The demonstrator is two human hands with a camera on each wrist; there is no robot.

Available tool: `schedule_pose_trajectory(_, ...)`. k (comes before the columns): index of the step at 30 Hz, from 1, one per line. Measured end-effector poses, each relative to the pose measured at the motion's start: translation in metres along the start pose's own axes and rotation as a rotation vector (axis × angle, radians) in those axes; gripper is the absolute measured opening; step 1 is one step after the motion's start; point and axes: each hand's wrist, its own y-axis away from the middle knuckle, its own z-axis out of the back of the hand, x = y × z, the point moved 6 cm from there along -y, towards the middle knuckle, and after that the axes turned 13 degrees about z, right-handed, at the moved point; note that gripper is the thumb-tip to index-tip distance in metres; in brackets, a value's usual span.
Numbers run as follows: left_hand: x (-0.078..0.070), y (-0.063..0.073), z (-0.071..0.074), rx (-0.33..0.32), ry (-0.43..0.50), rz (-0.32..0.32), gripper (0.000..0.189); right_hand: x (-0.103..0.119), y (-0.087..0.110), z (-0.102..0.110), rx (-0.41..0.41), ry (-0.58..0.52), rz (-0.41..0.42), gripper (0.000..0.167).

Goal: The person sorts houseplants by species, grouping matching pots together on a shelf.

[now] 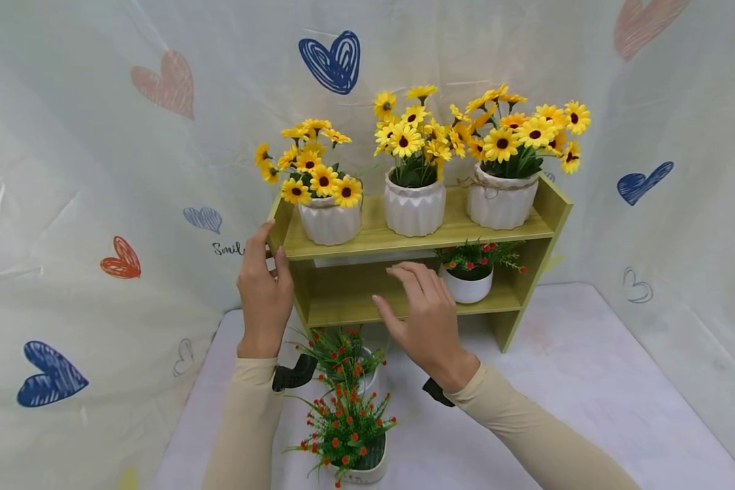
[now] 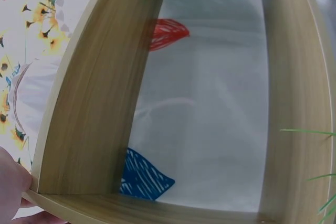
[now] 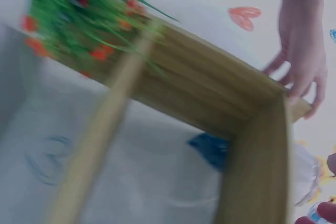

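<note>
A two-tier wooden shelf (image 1: 352,292) stands on the table. My left hand (image 1: 265,299) grips the upper part of its left side panel; in the right wrist view the fingers (image 3: 302,80) bend over the panel's edge. Before the lower tier, my right hand (image 1: 429,320) hovers with loosely bent fingers and nothing in them. On the lower tier's right end sits a white pot of red-flowered greenery (image 1: 468,282). The top tier bears three white pots of yellow daisies: a left pot (image 1: 331,221), a middle pot (image 1: 414,207) and a right pot (image 1: 503,201).
Two more pots of red-flowered greenery stand on the table before the shelf, a rear plant (image 1: 343,357) partly under its front edge and a nearer plant (image 1: 349,432) between my forearms. A curtain (image 1: 86,204) printed with hearts hangs behind the white table (image 1: 588,381).
</note>
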Motion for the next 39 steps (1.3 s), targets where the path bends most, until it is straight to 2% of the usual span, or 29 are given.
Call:
schedule_pose_trajectory(3, 0.000, -0.001, 0.001, -0.006, 0.003, 0.003, 0.040, -0.002, 0.028, 0.002, 0.006, -0.029, -0.019, 0.039)
schedule_pose_trajectory(9, 0.000, -0.001, 0.003, -0.017, 0.004, 0.003, 0.040, -0.003, 0.088, -0.004, 0.094, -0.049, -0.106, 0.041)
schedule_pose_trajectory(16, 0.000, -0.001, 0.002, -0.011, 0.006, 0.000, 0.040, 0.002, 0.158, -0.021, 0.279, -0.048, -0.241, 0.047)
schedule_pose_trajectory(20, 0.000, -0.001, 0.001, -0.006, 0.006, 0.002, 0.040, 0.007, 0.190, -0.030, 0.405, -0.081, -0.339, 0.043)
schedule_pose_trajectory(23, -0.001, -0.001, 0.000, 0.003, 0.006, 0.004, 0.040, 0.009, 0.210, -0.034, 0.471, -0.092, -0.403, 0.040)
schedule_pose_trajectory(26, -0.001, -0.001, 0.000, 0.008, 0.008, 0.010, 0.041, 0.013, 0.226, -0.037, 0.519, -0.111, -0.435, 0.040)
schedule_pose_trajectory(29, -0.001, -0.001, 0.000, 0.006, 0.007, 0.016, 0.041, 0.020, 0.236, -0.041, 0.570, -0.167, -0.425, 0.043)
schedule_pose_trajectory(36, -0.001, -0.002, 0.000, 0.001, -0.003, 0.011, 0.041, 0.041, 0.241, -0.051, 0.702, -0.389, -0.341, 0.063)
schedule_pose_trajectory(39, 0.000, -0.001, 0.000, 0.001, -0.006, 0.012, 0.041, 0.049, 0.242, -0.056, 0.754, -0.504, -0.359, 0.075)
